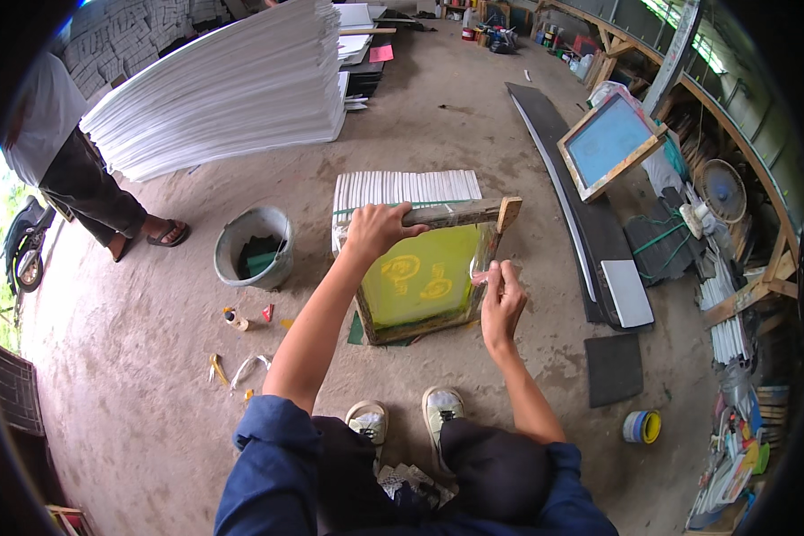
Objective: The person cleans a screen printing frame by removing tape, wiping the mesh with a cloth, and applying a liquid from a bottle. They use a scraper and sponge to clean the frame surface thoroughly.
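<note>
A screen printing frame (373, 334) stands tilted on the floor between my arms, its yellow-green mesh showing lighter printed marks. My left hand (380, 229) is closed over its worn wooden top bar. Beside the right bar, my right hand (502, 299) has its fingers curled together. At those fingertips is a small whitish-pink scrap (480, 275), perhaps cloth or tape; its kind cannot be made out. Behind the frame lies a row of white stacked pieces (408, 186), partly covered by it. A bit of green material shows under the frame's lower edge.
A grey bucket (257, 280) with dark green pieces inside stands left, near a small bottle (236, 319). Another screen frame with blue mesh (609, 140) leans at right by a fan (722, 191). A yellow-rimmed can (641, 427) sits lower right. A person (89, 179) stands beside tall white sheets (232, 89).
</note>
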A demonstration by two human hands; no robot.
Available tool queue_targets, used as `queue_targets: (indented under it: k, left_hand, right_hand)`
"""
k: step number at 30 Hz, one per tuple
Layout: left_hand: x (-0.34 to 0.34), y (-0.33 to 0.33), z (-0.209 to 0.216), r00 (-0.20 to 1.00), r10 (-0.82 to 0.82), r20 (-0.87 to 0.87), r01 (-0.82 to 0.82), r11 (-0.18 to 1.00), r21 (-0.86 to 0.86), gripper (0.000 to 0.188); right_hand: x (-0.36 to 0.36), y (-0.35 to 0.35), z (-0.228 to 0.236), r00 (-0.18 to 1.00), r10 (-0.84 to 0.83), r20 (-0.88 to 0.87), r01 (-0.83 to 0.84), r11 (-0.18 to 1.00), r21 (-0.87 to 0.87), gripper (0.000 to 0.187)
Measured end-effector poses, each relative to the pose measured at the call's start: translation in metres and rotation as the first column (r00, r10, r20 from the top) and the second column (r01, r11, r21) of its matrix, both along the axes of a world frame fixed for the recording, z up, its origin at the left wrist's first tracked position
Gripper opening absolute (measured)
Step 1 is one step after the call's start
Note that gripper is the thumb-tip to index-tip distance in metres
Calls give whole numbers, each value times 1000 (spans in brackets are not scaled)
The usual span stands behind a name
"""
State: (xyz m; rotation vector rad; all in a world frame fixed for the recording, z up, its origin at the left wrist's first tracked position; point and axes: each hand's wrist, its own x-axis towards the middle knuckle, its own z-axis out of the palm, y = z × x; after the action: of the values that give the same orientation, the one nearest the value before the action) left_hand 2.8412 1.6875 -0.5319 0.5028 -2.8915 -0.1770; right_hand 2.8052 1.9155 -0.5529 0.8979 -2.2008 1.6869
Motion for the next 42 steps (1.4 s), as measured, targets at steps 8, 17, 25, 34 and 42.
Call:
queue_targets:
  k: [8, 17, 25, 34, 42]
  left_hand:
    - [-2, -7, -6, 1000, 3, -12, -3, 1000, -23, 60]
    - [-4, -8, -6, 1000, -1, 5, 1, 1000, -26, 60]
    - [-5, -11, -11, 999, -10, -48, 7, 999, -53, 64]
    - [-10, -17, -13, 999, -15, -50, 11, 996, -84, 67]
    - [-14, -21, -12, 998, -14, -53, 10, 997, -74, 69]
  right_hand:
    - [6, -1, -16, 972, 70, 224, -30, 984, -176, 30]
    - [-8, -3, -28, 546, 424, 723, 149, 800, -582, 31]
    - [-2, 2, -39, 391, 411, 823, 49, 884, -465, 29]
    - [-2, 8, -93, 277, 268, 923, -250, 947, -200, 22]
    - [-53, 44, -138, 300, 287, 910, 349, 855, -384, 18]
